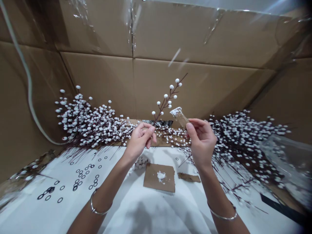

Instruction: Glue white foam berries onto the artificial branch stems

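A stem of white berries slants up and to the right above the middle of the white table, pinched between the thumb and fingers of the left hand; just to its right, the right hand grips a cardboard strip, its raised end coated white, near the stem. Below, nearer, lies a cardboard square bearing a white dab, a brown scrap to its right; black rings scatter left; berry branches heap far left and right, before cardboard walls.
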A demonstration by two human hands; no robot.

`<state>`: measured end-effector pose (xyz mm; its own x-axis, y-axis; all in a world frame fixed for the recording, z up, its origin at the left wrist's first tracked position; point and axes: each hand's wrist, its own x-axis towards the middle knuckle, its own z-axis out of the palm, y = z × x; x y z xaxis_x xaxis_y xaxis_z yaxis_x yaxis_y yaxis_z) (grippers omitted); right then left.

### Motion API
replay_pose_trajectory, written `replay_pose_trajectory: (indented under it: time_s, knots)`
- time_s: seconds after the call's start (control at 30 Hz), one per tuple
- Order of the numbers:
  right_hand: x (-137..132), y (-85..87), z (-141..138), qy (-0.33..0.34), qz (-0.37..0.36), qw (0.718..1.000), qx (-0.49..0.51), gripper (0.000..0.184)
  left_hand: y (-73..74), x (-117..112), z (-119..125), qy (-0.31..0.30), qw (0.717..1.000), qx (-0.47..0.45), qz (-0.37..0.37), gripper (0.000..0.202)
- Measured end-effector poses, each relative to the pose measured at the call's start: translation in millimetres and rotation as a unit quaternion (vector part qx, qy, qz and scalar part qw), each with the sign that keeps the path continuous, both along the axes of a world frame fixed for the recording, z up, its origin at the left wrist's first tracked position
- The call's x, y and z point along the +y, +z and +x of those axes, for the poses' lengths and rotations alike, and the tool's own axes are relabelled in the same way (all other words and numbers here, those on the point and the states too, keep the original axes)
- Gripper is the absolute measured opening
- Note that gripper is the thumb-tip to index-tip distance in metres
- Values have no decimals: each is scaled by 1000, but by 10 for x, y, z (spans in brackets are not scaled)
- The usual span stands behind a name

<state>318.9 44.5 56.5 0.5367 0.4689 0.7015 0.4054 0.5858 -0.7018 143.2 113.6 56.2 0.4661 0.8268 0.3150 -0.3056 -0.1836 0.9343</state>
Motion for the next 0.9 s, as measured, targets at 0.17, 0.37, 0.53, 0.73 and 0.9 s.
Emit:
replay_pose_trajectory:
  time_s: [0.17, 0.37, 0.53, 0.73, 0.9]
  knots:
    - [-1, 29, 70, -39, 36, 998, 13, 19, -77, -7, 27, 16, 998, 40, 46, 20]
    - [-6, 53, 107, -62, 26, 998, 9, 19, -138, -64, 63, 43, 990, 96, 99, 22]
    - [-20, 63, 98, -82, 28, 996, 1, 19, -142, -59, 66, 37, 990, 91, 96, 23]
    - [-23, 60, 111, -74, 26, 997, 11, 18, -117, -60, 48, 42, 990, 93, 97, 21]
    - [-21, 54, 110, -68, 29, 997, 23, 19, -117, -53, 46, 40, 991, 87, 95, 21]
